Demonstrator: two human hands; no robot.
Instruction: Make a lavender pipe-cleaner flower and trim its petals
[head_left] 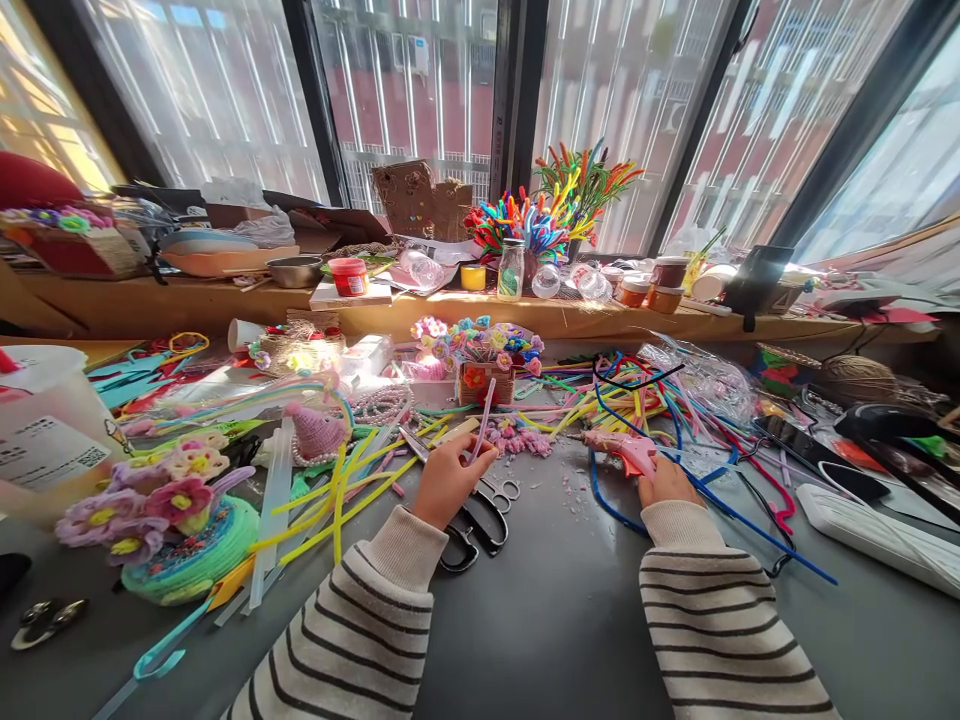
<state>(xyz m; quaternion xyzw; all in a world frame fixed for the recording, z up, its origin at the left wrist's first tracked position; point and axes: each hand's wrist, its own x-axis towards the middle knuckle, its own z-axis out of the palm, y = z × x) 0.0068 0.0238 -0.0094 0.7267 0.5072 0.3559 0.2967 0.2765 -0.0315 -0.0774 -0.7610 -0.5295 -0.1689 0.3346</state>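
"What are the 2 hands holding?"

"The left hand (454, 475) is pinched on a pale lilac stem (484, 422); the right hand (670, 482) is closed around the grip of a pink glue gun (619, 447)."

"Where is the stem?"

"Above the middle of the bench (540, 620), pointing up with a slight lean to the right, in front of a small flower basket (506, 388). Black-handled scissors (501, 520) lie just beside that hand."

"How would it handle?"

"Very light, I'd judge. If it's a pipe cleaner, expect a soft pile over bendable wire: no slipping, but it would kink under a hard squeeze. Its nap is too fine to make out here. A gentle fingertip pinch at the lower end suits it, leaving the upper length free."

"And the gun?"

"Probably stiff plastic, heavier than the stem. It's best held by the grip, well behind the nozzle, which may be hot. That nozzle points left, towards the pink scraps (521, 438)."

"Is the trigger pressed?"

"I can't tell; the fingers hide too much."
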